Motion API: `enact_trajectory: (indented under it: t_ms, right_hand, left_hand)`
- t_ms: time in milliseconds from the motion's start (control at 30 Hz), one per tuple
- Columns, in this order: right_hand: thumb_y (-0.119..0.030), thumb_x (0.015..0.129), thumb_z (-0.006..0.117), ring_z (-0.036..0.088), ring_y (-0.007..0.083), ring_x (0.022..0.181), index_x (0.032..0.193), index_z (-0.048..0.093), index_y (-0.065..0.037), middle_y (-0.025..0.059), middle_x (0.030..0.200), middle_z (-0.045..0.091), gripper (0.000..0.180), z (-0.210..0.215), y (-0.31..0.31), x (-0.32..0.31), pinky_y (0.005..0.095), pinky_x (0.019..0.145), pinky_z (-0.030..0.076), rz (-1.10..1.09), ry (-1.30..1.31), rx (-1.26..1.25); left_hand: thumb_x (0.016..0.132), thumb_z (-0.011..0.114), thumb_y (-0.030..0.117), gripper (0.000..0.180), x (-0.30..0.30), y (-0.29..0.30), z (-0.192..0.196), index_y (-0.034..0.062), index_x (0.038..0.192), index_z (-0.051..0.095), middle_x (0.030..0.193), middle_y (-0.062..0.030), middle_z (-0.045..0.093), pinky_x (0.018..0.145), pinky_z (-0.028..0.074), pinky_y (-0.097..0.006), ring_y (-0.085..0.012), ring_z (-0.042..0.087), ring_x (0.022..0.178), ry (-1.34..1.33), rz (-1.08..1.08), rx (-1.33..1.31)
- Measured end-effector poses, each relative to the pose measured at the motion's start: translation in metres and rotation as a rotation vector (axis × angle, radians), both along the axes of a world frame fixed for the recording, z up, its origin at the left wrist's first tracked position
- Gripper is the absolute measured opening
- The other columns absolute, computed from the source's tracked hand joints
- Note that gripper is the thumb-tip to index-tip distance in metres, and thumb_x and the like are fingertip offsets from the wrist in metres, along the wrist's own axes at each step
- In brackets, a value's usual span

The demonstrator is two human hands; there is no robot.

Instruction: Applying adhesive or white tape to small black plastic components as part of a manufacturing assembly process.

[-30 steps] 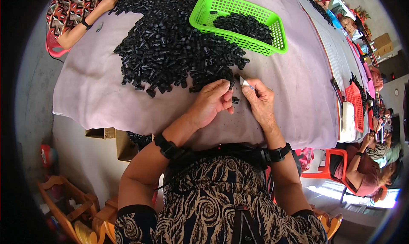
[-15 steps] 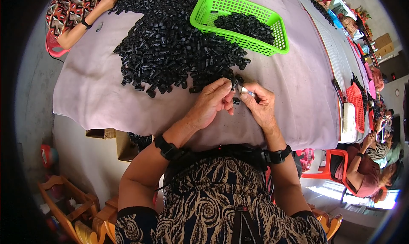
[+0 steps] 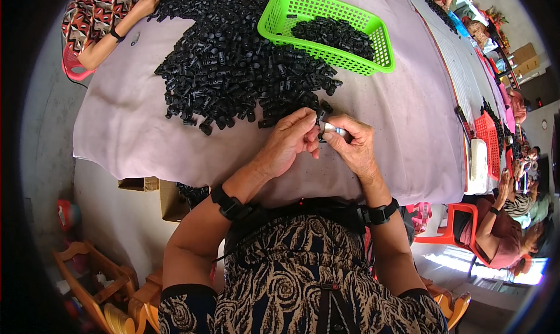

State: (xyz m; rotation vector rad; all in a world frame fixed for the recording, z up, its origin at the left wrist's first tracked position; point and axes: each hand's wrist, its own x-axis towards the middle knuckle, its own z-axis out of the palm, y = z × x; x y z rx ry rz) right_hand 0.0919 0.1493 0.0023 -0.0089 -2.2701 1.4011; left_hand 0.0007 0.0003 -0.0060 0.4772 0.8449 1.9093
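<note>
Close in front of me, my left hand (image 3: 291, 137) is closed in a pinch on a small black plastic part (image 3: 319, 118). My right hand (image 3: 357, 146) grips a short silvery tool (image 3: 331, 128) with a bit of blue on it, perhaps a small blade; its exact kind is hard to make out. The tool's tip meets or nearly meets the black part, and my fingers hide the contact. Just beyond my hands lies a large heap of black plastic parts (image 3: 216, 71), with a few loose pieces (image 3: 326, 106) at its near right edge.
A green plastic basket (image 3: 382, 45) with more black parts stands beyond the heap to the right. At the upper left another person's arm (image 3: 105, 51) reaches over the cloth-covered table (image 3: 402, 130). To the right are a red basket (image 3: 487, 144) and a seated person (image 3: 496, 229).
My right hand has shifted slightly left, bringing the silvery tool up against the black part. The left hand stays almost still. At the right, the seated person's hand has risen.
</note>
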Motion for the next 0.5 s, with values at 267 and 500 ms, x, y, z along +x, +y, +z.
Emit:
enact_trajectory:
  t_ms: [267,500]
  right_hand:
    - [-0.011,0.077,0.070,0.048,0.0071,0.062,0.085,0.062,-0.001,0.0024,0.072,0.058,0.015,-0.004,0.001,0.001,0.0222,0.055,0.040,0.003,-0.021,-0.065]
    - [-0.013,0.082,0.066,0.045,0.0035,0.064,0.084,0.061,-0.001,-0.0046,0.072,0.055,0.012,-0.006,0.008,0.000,0.0197,0.056,0.038,-0.197,-0.015,-0.127]
  left_hand:
    - [0.095,0.044,0.026,0.018,0.000,0.000,-0.001,0.0096,0.093,0.049,0.070,0.0035,0.040,0.059,0.044,-0.028,-0.0076,0.042,0.059,0.003,-0.011,-0.006]
    - [0.095,0.044,0.025,0.017,0.006,0.002,0.002,0.0092,0.092,0.049,0.068,0.0044,0.037,0.057,0.049,-0.030,-0.0074,0.041,0.058,-0.003,-0.060,-0.029]
